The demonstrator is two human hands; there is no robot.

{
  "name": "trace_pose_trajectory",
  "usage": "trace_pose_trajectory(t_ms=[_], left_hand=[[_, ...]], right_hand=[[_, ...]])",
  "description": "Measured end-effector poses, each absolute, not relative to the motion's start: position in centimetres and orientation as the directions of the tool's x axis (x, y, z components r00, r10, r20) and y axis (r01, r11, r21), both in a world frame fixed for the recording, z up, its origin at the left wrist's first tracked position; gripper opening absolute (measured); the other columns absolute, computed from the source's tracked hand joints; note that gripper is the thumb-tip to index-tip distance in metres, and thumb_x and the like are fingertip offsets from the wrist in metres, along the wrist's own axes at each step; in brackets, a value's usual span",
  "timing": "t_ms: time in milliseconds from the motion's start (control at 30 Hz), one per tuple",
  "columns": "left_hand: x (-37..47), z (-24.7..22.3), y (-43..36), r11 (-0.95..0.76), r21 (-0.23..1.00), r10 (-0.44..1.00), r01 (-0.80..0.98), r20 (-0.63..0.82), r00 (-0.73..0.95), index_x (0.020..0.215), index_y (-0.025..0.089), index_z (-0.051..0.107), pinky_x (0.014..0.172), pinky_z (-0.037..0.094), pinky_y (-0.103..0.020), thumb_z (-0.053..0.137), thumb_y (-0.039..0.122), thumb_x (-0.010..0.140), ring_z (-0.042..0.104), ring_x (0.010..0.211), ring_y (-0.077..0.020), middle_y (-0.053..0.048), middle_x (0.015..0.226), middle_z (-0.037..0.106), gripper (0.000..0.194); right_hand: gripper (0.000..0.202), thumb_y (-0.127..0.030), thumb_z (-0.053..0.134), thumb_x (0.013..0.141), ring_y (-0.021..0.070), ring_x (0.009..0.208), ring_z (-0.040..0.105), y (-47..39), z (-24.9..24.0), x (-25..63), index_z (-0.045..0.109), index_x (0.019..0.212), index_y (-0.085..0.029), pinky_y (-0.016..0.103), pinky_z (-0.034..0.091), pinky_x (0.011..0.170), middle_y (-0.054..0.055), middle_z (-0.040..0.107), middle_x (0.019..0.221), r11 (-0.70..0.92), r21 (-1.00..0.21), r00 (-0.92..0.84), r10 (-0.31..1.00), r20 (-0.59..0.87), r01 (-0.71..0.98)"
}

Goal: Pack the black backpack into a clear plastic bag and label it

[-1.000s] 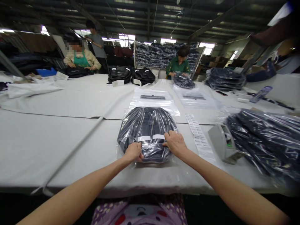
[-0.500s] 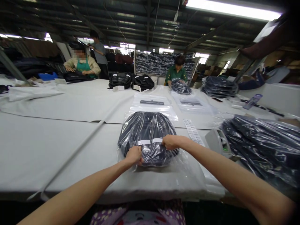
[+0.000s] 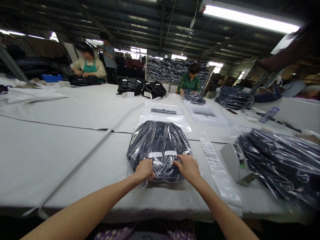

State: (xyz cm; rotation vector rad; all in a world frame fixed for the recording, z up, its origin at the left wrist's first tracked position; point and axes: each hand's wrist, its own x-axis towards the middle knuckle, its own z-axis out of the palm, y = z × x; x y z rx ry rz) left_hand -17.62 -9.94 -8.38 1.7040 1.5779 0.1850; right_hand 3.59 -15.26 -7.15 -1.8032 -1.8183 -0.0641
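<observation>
Bagged garment [image 3: 158, 146] lies lengthwise, pointing away.

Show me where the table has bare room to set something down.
Bare cloth lies left of the bagged garment, from the left hand out to the table edge. The right is crowded: label strip, dispenser, stacked bagged garments. Empty bags lie behind.

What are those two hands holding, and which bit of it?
Both hands, left hand and right hand, press on the dark bag in clear plastic wrap at its near edge, fingers curled on the plastic.
</observation>
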Motion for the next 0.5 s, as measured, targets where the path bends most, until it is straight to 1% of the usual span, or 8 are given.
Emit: trace_pose_trajectory(t_ms=[33,67,100,200,267,333,433,500], left_hand=[[-17.6,-8.4,-9.9,0.085,0.63,0.895,0.772,-0.388,0.218,0.08,0.012,0.06,0.058,0.05,-0.026,0.039,0.048,0.092,0.056,0.051,-0.0089,0.003,0.061,0.059,0.043],[-17.7,-8.4,-9.9,0.086,0.639,0.898,0.765,-0.382,0.218,0.079,0.012,0.059,0.057,0.05,-0.026,0.038,0.048,0.092,0.055,0.048,-0.0088,0.003,0.059,0.059,0.044],[-17.7,-8.4,-9.8,0.088,0.647,0.9,0.757,-0.377,0.217,0.078,0.012,0.059,0.056,0.049,-0.026,0.037,0.049,0.093,0.054,0.047,-0.0086,0.004,0.057,0.058,0.045],[-17.8,-8.6,-9.6,0.109,0.675,0.9,0.729,-0.379,0.216,0.074,0.013,0.058,0.052,0.048,-0.025,0.032,0.046,0.094,0.053,0.041,-0.009,0.003,0.052,0.057,0.047],[-17.9,-8.6,-9.5,0.135,0.696,0.894,0.705,-0.393,0.217,0.072,0.014,0.056,0.049,0.047,-0.024,0.029,0.042,0.095,0.054,0.039,-0.0103,0.001,0.05,0.059,0.045],[-17.9,-8.7,-9.4,0.17,0.714,0.885,0.679,-0.414,0.214,0.071,0.015,0.054,0.046,0.047,-0.023,0.026,0.037,0.095,0.055,0.038,-0.0122,-0.002,0.051,0.061,0.043],[-17.9,-8.7,-9.4,0.23,0.735,0.871,0.638,-0.448,0.202,0.075,0.016,0.051,0.045,0.047,-0.024,0.024,0.036,0.093,0.058,0.038,-0.0148,-0.003,0.052,0.064,0.038],[-17.9,-8.7,-9.4,0.269,0.746,0.861,0.609,-0.47,0.195,0.077,0.017,0.049,0.044,0.048,-0.025,0.024,0.036,0.093,0.058,0.039,-0.016,-0.003,0.051,0.063,0.035]], right_hand=[[0.021,-0.035,0.056,0.082,0.0226,0.075,0.058,-14.8,-7.2,3.8,0.066,0.073,-0.018,0.033,0.043,0.069,0.008,0.063,0.073,0.106,-0.373,0.06,0.912,0.407,0.922],[0.025,-0.033,0.054,0.084,0.02,0.072,0.058,-14.5,-7.4,3.8,0.064,0.065,-0.019,0.03,0.042,0.067,0.006,0.062,0.07,0.128,-0.392,0.048,0.911,0.409,0.911],[0.028,-0.032,0.052,0.085,0.0175,0.069,0.057,-14.4,-7.6,3.7,0.062,0.062,-0.02,0.028,0.042,0.066,0.005,0.061,0.068,0.15,-0.407,0.039,0.907,0.42,0.901],[0.029,-0.03,0.044,0.089,0.0147,0.066,0.057,-14.2,-8.9,3.3,0.061,0.069,-0.019,0.025,0.042,0.064,0.003,0.061,0.07,0.172,-0.448,0.063,0.884,0.463,0.878],[0.029,-0.031,0.042,0.091,0.0162,0.069,0.058,-14.0,-10.1,3.0,0.061,0.073,-0.018,0.026,0.042,0.067,0.005,0.06,0.072,0.168,-0.464,0.093,0.868,0.488,0.87],[0.026,-0.03,0.041,0.091,0.0171,0.076,0.058,-13.8,-11.2,2.9,0.061,0.081,-0.017,0.027,0.042,0.072,0.006,0.06,0.079,0.183,-0.473,0.099,0.854,0.511,0.862],[0.026,-0.024,0.035,0.092,0.0149,0.076,0.058,-13.9,-11.8,3.1,0.06,0.092,-0.018,0.024,0.041,0.068,0.005,0.059,0.086,0.24,-0.442,0.03,0.852,0.522,0.864],[0.03,-0.02,0.031,0.092,0.0129,0.071,0.057,-14.0,-11.2,3.3,0.06,0.09,-0.021,0.023,0.039,0.064,0.003,0.058,0.087,0.276,-0.413,-0.046,0.873,0.485,0.868]])
